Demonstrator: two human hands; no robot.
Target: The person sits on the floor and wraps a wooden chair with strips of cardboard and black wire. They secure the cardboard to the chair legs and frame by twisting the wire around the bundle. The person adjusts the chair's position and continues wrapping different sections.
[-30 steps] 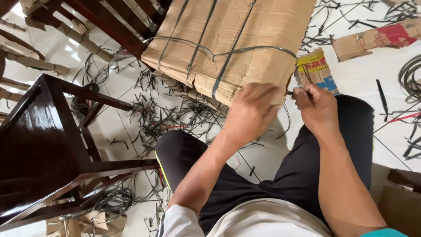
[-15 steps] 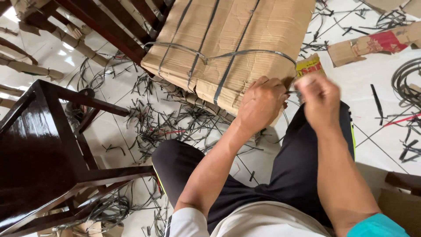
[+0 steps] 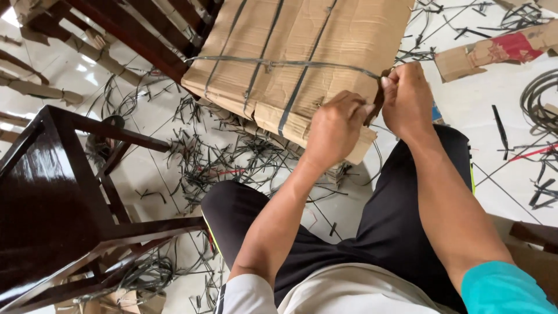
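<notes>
the left hand is curling shut around the near corner of a cardboard-wrapped bundle, its knuckles facing up and its fingers pressing into the cardboard edge. just beside it, touching at the fingertips, the right hand is closing tightly on the end of a dark plastic strap, pinching it between thumb and fingers. from that pinch the strap is running away to the left, lifting clear of the cardboard and stretching across the top of the bundle toward its far edge. other dark straps are lying flat across the cardboard beyond both hands. below the left hand, cut strap scraps are littering the pale tiled floor. well off to the left of both hands, a dark wooden chair is standing. beyond the right hand, a torn cardboard piece with a red patch is lying on the floor. the person's black shorts are showing under both forearms.
</notes>
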